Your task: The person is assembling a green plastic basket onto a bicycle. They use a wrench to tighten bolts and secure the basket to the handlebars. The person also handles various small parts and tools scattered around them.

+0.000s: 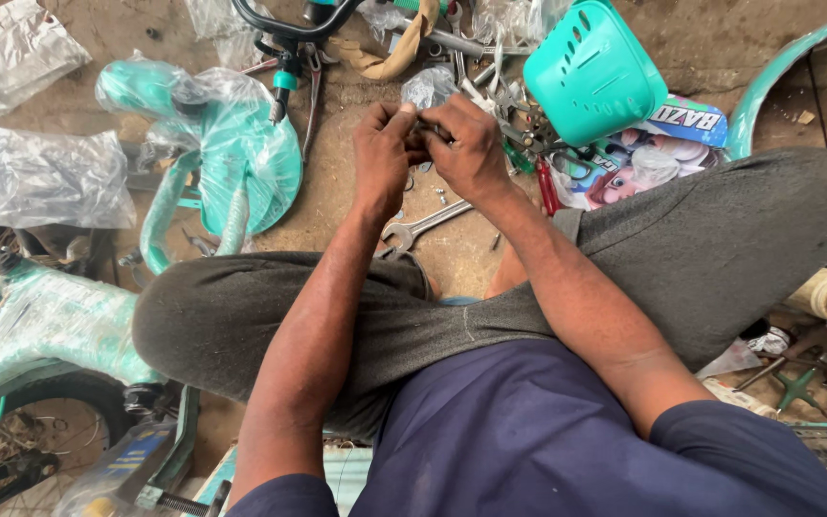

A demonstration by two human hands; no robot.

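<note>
Bare dirt floor (337, 206) of a workshop, seen from above over crossed legs in grey trousers (701, 249). Left hand (382, 153) and right hand (471, 148) brought together above the ground, fingertips pinching one small metal part (425, 129) between them; too small to identify, apparently raised close for fine finger work. Neither hand spread; both closed on the part. One open-ended spanner (421, 228) lying on the dirt just below the hands, within easy reach. A few small loose bits of hardware scattered beside it, count uncertain. One teal plastic basket (593, 69) tipped on its side to the right, resting against one printed cardboard sheet (658, 153). One pair of red-handled pliers (546, 187) near the right wrist. Teal bicycle parts in clear plastic wrap (232, 144) to the left, apparently wrapped to guard the paint. Two crumpled clear bags (45, 177) at far left. One wrapped teal bicycle frame with wheel (40, 335) at lower left.
</note>
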